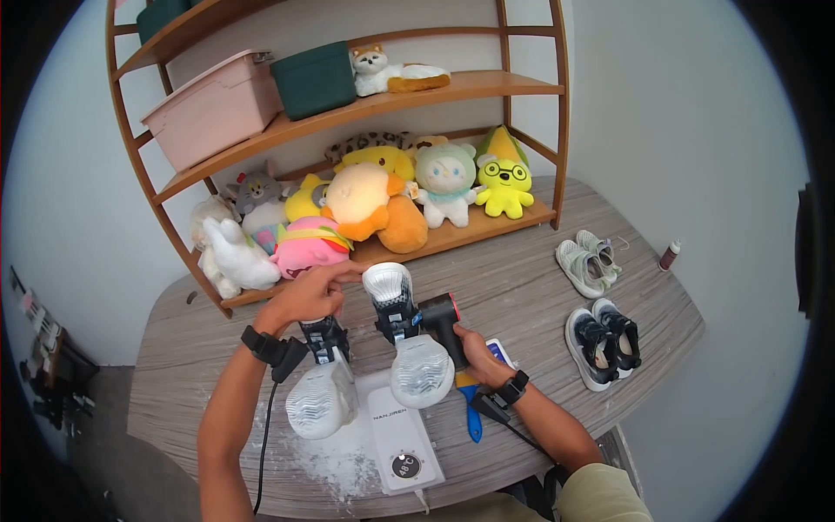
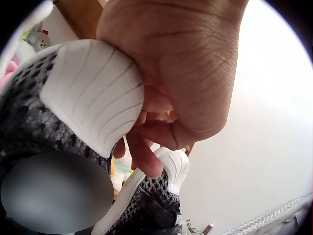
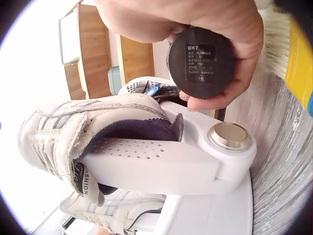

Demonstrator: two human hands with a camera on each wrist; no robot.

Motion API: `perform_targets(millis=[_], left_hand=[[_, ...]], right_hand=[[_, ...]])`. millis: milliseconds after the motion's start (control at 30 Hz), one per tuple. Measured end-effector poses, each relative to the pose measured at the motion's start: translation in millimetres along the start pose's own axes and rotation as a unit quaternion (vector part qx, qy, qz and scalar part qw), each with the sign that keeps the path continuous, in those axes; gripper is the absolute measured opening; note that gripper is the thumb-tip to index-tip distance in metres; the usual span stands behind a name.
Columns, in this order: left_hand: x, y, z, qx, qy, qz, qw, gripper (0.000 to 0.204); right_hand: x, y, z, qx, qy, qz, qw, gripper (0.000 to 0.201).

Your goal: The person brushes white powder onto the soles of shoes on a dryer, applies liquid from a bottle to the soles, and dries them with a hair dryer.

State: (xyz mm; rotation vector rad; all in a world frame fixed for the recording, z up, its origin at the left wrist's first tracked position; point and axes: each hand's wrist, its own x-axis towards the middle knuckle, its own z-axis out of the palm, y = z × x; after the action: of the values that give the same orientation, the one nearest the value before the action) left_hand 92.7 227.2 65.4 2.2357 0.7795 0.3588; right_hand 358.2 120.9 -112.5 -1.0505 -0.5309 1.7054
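Note:
A white shoe dryer (image 1: 396, 418) labelled NANJIREN, its display reading 48°C, carries pale sneakers (image 3: 54, 122) with soles (image 1: 422, 374) toward me. Behind them stand black mesh shoes (image 1: 396, 309) with white soles. My left hand (image 1: 309, 296) reaches over the left black shoe (image 1: 323, 335), index finger extended to the white sole end (image 1: 387, 280) of the other one. In the left wrist view, its fingertips (image 2: 152, 169) are right at that farther shoe (image 2: 156, 196). My right hand (image 1: 478, 357) grips the handle of a black pistol-shaped handheld device (image 1: 445, 326) with a red ring, beside the right black shoe.
A yellow-and-blue brush (image 1: 471, 413) lies near my right wrist. White residue (image 1: 339, 461) covers the table around the dryer. Grey sneakers (image 1: 587, 265), dark shoes (image 1: 600, 344) and a small bottle (image 1: 669, 256) stand on the right. Behind is a wooden shelf (image 1: 470, 230) with plush toys and boxes.

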Motion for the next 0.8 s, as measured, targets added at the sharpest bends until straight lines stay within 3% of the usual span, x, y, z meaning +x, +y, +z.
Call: perform_targets(millis=[200, 300, 400, 500, 633, 800], left_hand=[[-2, 1, 1, -0.003, 0.006, 0.014, 1.0, 0.069], [-2, 4, -1, 0.089, 0.015, 0.004, 0.996, 0.064], [-2, -4, 0, 0.094, 0.033, 0.06, 0.993, 0.064], [-2, -3, -1, 0.102, 0.025, 0.031, 0.994, 0.064], [-4, 1, -2, 0.092, 0.025, 0.055, 0.994, 0.065], [-9, 3, -4, 0.127, 0.028, 0.078, 0.988, 0.066]], right_hand=[[-13, -10, 4, 0.157, -0.04, 0.065, 0.985, 0.045], [-21, -22, 12, 0.113, -0.04, 0.028, 0.992, 0.045], [-18, -36, 11, 0.103, -0.122, 0.012, 0.987, 0.046], [-23, -50, 21, 0.056, -0.102, -0.04, 0.992, 0.047], [-37, -70, 43, -0.02, -0.1, -0.12, 0.988, 0.044], [-40, -83, 58, -0.171, -0.096, -0.257, 0.946, 0.039]])
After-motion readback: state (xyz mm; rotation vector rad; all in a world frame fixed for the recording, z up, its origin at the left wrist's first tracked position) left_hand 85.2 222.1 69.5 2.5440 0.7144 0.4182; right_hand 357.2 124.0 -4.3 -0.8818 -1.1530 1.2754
